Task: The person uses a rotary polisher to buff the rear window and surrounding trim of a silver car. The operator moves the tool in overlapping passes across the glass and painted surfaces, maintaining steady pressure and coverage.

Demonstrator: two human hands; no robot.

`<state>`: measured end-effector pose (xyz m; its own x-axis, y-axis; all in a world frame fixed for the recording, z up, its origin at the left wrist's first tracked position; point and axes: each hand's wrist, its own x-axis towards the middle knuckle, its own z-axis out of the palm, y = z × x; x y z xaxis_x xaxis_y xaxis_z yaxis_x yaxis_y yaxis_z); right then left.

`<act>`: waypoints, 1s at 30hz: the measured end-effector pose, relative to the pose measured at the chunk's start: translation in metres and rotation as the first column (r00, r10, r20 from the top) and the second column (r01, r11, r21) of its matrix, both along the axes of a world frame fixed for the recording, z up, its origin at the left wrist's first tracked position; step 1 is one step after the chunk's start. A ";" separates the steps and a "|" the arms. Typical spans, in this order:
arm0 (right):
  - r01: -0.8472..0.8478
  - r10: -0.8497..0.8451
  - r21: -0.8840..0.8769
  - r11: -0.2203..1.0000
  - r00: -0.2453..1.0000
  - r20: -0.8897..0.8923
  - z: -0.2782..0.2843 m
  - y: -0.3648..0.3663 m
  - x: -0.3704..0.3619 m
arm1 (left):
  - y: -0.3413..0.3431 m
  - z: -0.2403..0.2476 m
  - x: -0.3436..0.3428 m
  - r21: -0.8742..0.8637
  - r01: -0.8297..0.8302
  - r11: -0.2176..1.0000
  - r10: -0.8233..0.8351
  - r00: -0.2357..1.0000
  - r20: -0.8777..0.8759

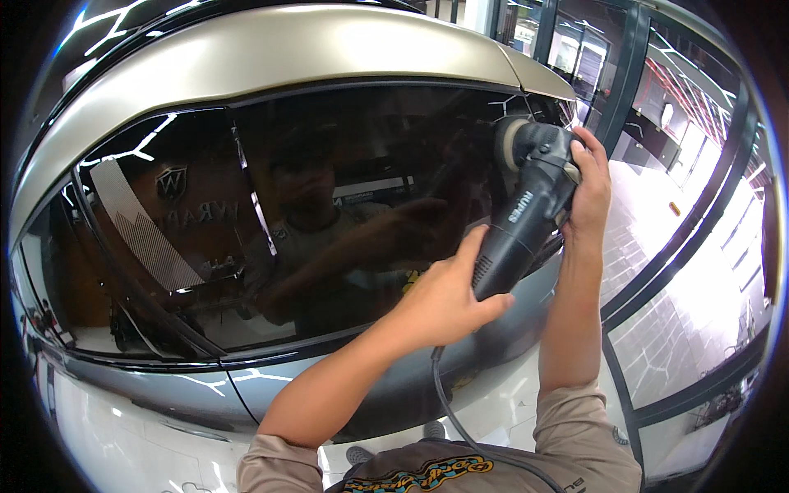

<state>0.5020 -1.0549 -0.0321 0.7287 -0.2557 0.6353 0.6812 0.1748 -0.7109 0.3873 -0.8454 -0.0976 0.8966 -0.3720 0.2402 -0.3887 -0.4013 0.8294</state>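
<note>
A black car polisher (519,234) is held in both my hands, slanted with its head up and to the right. Its round, pale-edged pad (510,145) meets the dark side window (362,135) of a car near the window's upper right corner. My left hand (448,302) wraps the rear of the tool's body, the thumb along its near side. My right hand (588,187) grips the polisher's head from the right, with some fingers hidden behind it. From the rear end a black cord (444,394) hangs down across my shirt.
The car's pale gold roof edge (329,45) curves above the window, and its grey lower door panel (304,386) runs below. A dark-framed glass wall (620,82) stands close on the right. Glossy light tiles (123,435) cover the floor. The window reflects a person.
</note>
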 end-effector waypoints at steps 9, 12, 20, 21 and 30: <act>0.066 -0.060 -0.130 0.989 0.997 0.050 -0.038 0.012 -0.024 | 0.006 -0.043 -0.023 -0.012 -0.044 0.999 0.044 0.999 -0.013; 0.048 -0.030 -0.214 0.976 0.996 0.088 -0.037 0.064 -0.052 | 0.044 -0.062 -0.054 -0.081 -0.113 0.990 0.119 0.991 0.065; -0.014 0.098 -0.343 0.939 0.968 0.231 -0.067 0.166 -0.129 | 0.115 -0.112 -0.123 -0.500 -0.224 0.837 0.184 0.975 -0.127; -0.129 0.176 -0.355 0.926 0.979 0.104 -0.079 0.164 -0.142 | 0.112 -0.115 -0.124 -0.510 -0.217 0.832 0.177 0.976 -0.128; -0.287 0.225 -0.492 0.822 0.957 -0.182 -0.096 0.096 -0.124 | 0.029 -0.097 -0.082 -0.161 -0.192 0.968 0.187 0.981 -0.044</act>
<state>0.3777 -0.9584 -0.1277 0.7958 0.2861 0.5336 0.5739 -0.0755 -0.8154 0.3057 -0.8165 -0.1944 0.9542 -0.1522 0.2575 -0.2943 -0.3233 0.8994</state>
